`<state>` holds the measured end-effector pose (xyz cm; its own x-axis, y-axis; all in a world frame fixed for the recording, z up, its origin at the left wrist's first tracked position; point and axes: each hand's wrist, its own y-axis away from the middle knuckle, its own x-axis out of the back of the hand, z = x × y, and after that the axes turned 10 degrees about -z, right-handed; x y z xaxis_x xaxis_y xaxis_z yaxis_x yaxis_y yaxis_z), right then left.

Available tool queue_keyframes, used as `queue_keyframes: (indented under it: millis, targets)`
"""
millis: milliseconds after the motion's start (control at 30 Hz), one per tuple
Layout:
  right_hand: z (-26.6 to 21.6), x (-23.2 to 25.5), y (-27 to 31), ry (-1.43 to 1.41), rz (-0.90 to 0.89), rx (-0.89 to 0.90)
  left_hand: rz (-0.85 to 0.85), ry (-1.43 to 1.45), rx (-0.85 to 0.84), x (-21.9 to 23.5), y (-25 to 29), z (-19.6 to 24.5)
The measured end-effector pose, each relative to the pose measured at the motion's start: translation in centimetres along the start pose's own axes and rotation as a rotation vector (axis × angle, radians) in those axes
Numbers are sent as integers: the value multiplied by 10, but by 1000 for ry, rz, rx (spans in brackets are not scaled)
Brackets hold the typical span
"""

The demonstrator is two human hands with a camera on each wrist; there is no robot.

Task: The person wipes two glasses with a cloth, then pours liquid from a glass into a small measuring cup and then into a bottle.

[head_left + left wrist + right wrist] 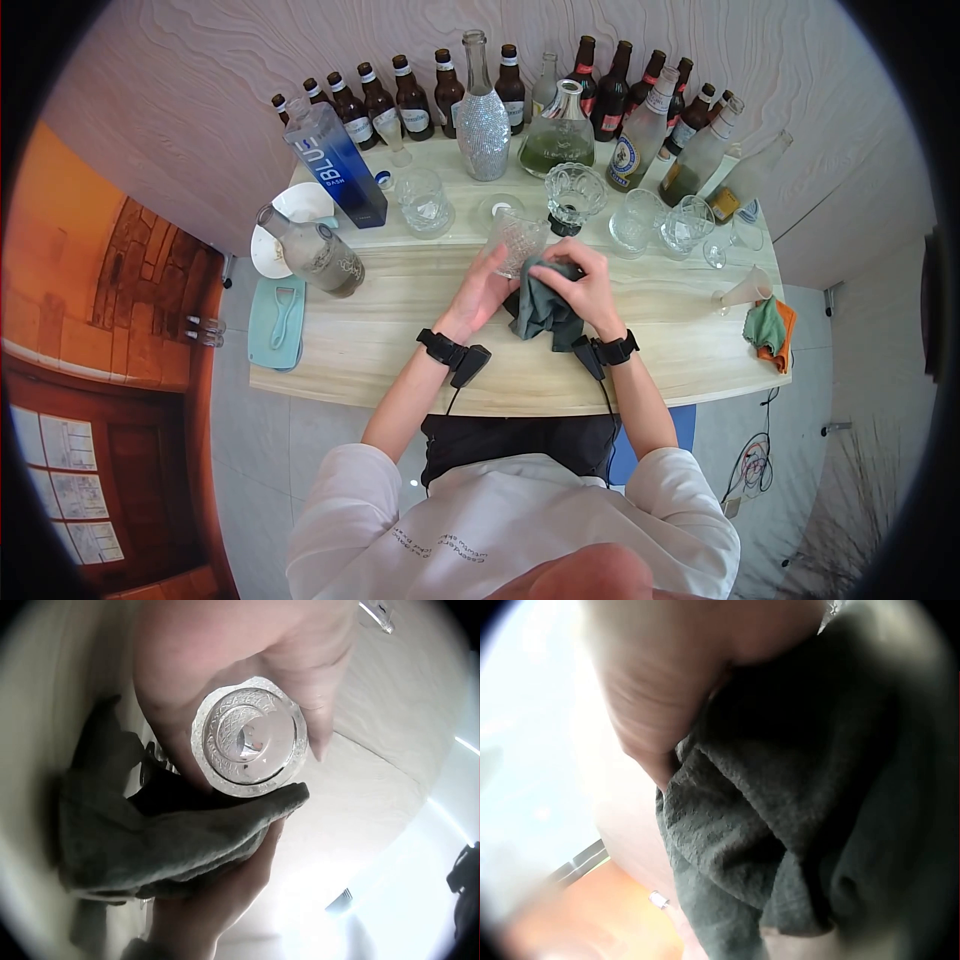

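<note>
My left hand (pixel 474 298) grips a clear patterned glass (pixel 513 241) above the middle of the table, tilted, its thumb and fingers around the side. In the left wrist view the glass (pixel 202 742) shows end-on as a round with a cut rim. A grey-green cloth (pixel 545 315) hangs in folds from my right hand (pixel 592 292), which pinches it right beside the glass. The right wrist view is mostly filled by this cloth (pixel 712 832), hiding some of the fingers. Behind the hands stands a scalloped glass bowl (pixel 575 190) on a dark foot.
Tumblers (pixel 424 205), a silver glittery bottle (pixel 482 135), a blue bottle (pixel 345 175) and several brown beer bottles (pixel 411 98) line the back. At left are a grey bottle (pixel 325 258) and a peeler (pixel 283 318) on a light-blue board (pixel 262 340); at right, folded cloths (pixel 767 328).
</note>
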<state>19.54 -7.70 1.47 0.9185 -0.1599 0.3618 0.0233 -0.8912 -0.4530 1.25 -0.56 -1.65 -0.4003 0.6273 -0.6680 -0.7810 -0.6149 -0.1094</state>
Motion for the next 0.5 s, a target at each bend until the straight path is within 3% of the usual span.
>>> queue_keyframes:
  millis: [100, 333, 433, 500]
  targets:
    - [-6, 0, -1, 24, -52, 12, 25, -50, 20, 3, 3, 2]
    - [7, -2, 1, -79, 196, -178, 78, -80, 27, 3, 0, 0]
    - [14, -2, 2, -135, 238, -199, 29, -128, 21, 5, -1, -1]
    - [14, -3, 0, -97, 193, -118, 44, -69, -12, 0, -1, 1]
